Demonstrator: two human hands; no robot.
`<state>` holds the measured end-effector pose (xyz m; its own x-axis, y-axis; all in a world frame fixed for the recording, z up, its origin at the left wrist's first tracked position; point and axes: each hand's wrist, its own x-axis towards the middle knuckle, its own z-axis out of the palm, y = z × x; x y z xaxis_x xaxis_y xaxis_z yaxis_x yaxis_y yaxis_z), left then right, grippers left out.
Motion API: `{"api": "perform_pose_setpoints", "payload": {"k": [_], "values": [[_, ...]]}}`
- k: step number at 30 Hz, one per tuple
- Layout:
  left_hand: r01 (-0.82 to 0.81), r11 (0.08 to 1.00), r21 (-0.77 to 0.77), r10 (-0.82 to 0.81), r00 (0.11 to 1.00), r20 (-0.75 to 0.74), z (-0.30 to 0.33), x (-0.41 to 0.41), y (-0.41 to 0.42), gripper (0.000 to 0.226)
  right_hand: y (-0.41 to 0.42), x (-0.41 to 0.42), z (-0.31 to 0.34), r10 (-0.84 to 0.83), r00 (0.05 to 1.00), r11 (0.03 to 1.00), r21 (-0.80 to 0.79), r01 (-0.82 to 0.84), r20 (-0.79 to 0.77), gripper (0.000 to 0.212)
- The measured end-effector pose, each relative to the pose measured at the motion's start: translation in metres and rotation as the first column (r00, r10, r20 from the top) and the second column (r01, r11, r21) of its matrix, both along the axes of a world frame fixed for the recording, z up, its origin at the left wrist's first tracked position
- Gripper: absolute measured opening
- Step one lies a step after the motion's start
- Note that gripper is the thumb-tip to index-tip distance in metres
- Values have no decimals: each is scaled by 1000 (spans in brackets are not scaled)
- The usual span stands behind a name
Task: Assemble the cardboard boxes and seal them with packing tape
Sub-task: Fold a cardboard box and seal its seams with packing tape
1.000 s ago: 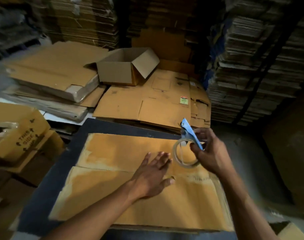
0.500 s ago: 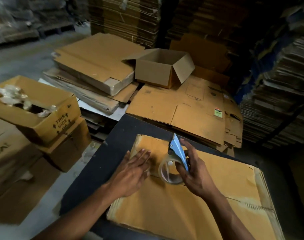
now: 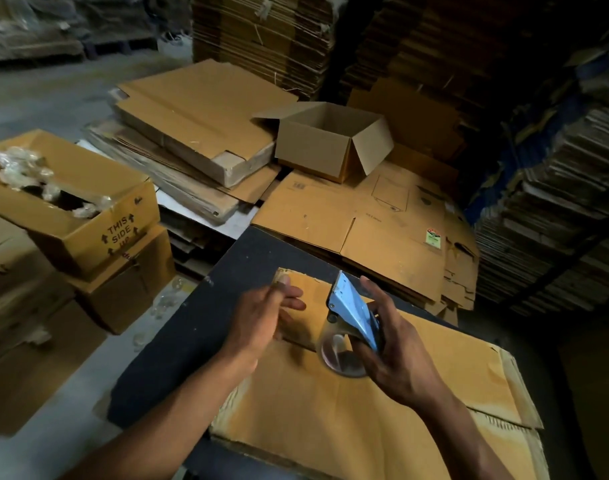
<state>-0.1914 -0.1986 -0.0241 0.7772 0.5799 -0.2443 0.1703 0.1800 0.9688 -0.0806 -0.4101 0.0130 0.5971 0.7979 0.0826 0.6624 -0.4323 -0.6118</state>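
Note:
A flattened cardboard box point(image 3: 348, 417) lies on a dark work surface point(image 3: 192, 341) in front of me. My right hand point(image 3: 396, 355) grips a blue tape dispenser point(image 3: 353, 311) with a clear roll of packing tape point(image 3: 337, 355), held just above the flat box. My left hand point(image 3: 265, 317) hovers over the box's far left corner, fingers straight and relaxed, holding nothing. An assembled open-topped box point(image 3: 317, 147) stands farther back on flat cardboard.
Flattened cartons point(image 3: 365, 223) lie beyond the surface, another pile point(image 3: 199, 116) at back left. An open box marked THIS SIDE UP point(image 3: 74, 206), holding crumpled plastic, sits on other boxes at left. Tall cardboard stacks point(image 3: 556, 188) rise on the right and behind.
The view has swung left. My left hand has lifted off the flat box and now hovers near its corner. My right hand has brought the dispenser toward the left end of the box.

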Motion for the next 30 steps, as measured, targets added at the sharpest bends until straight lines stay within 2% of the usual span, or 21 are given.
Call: {"api": "perform_pose_setpoints", "payload": {"k": [2, 4, 8, 10, 14, 15, 18, 21, 23, 24, 25, 27, 28, 30], "values": [[46, 934, -354, -50, 999, -4, 16, -1, -5, 55, 1, -2, 5, 39, 998, 999, -25, -38, 53, 82], [119, 856, -503, -118, 992, 33, 24, -3, -10, 54, 4, 0, 9, 84, 986, 995, -73, -74, 147, 77], [102, 834, -542, -88, 995, 52, 29, 3, -16, 41, 12, 7, 18, 128, 953, 969, -241, -61, 274, 80], [67, 858, -510, -58, 998, 34, 30, 5, -14, 33, 13, 9, 20, 168, 924, 959, -276, -72, 344, 78], [48, 934, -354, -64, 997, -32, 29, 2, -10, 18, 12, 9, 23, 247, 859, 931, -357, -82, 449, 68], [49, 928, -368, -67, 997, -36, 29, 1, -10, 17, 12, 9, 24, 255, 853, 927, -365, -82, 456, 68], [53, 831, -553, -84, 996, -32, 25, -6, -4, 18, 12, 4, 22, 266, 858, 927, -361, -103, 439, 67], [19, 768, -640, -89, 993, -78, 15, -14, 0, 32, 12, -1, 21, 254, 895, 946, -287, -152, 366, 63], [3, 727, -687, -68, 995, -67, 7, -19, 0, 26, 14, -3, 24, 241, 922, 959, -221, -178, 303, 59], [-17, 727, -686, -42, 997, -69, 5, -21, 1, 22, 15, -4, 27, 251, 921, 957, -221, -189, 299, 58], [-57, 766, -640, -6, 995, -95, 3, -24, 3, 20, 18, -5, 29, 275, 910, 948, -248, -201, 311, 58], [-151, 903, -402, 88, 981, -172, 4, -27, 9, 13, 25, -4, 31, 332, 886, 920, -317, -229, 323, 57], [-175, 943, -283, 130, 977, -171, 6, -28, 13, 9, 29, -3, 31, 346, 886, 911, -337, -238, 310, 57], [-209, 960, -184, 188, 974, -125, 6, -27, 22, 6, 34, -1, 31, 364, 885, 896, -369, -247, 290, 58]]}}
